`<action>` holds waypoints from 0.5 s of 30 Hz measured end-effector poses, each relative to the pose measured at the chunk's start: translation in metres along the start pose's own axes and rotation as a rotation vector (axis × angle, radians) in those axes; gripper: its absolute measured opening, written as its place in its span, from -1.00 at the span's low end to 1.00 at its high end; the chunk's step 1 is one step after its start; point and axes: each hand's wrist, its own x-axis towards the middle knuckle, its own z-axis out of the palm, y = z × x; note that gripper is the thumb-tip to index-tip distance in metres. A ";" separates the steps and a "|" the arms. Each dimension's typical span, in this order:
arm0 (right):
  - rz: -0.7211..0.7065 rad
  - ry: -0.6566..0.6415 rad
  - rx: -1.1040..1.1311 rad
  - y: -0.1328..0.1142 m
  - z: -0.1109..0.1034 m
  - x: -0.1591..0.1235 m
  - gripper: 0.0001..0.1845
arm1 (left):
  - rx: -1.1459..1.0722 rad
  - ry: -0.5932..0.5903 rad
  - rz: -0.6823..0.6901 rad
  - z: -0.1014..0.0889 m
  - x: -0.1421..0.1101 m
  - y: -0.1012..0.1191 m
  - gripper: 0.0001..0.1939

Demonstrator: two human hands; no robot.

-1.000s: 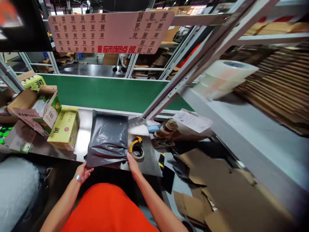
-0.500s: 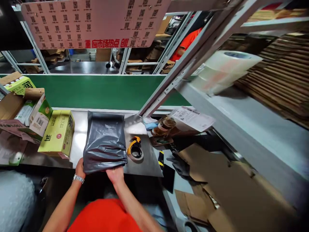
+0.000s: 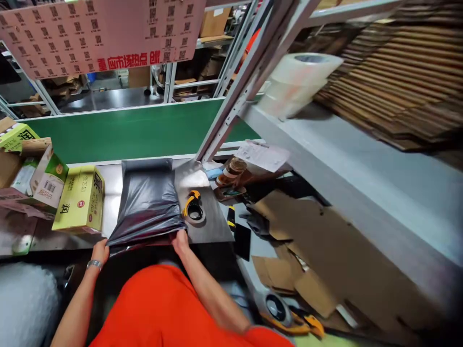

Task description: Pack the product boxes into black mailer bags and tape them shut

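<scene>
The black poly mailer (image 3: 146, 202) lies on the steel surface (image 3: 112, 180) between a yellow carton (image 3: 79, 200) and a tape dispenser (image 3: 193, 207). The right hand (image 3: 180, 242) pinches its near edge; the left hand (image 3: 100, 251) sits at the corner, grip unclear. Holding that edge taut stops the plastic bunching.

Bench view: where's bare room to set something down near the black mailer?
Bare steel lies behind the tape dispenser, between the mailer and the tape rolls. The dark sheet right of the dispenser is also free. Crowded: the yellow box close to the mailer's left, the carton beyond it, and the papers at back right.
</scene>
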 end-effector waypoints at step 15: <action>-0.372 0.102 -0.982 0.006 -0.105 -0.005 -0.84 | 0.115 -0.058 0.011 0.004 -0.005 -0.009 -0.67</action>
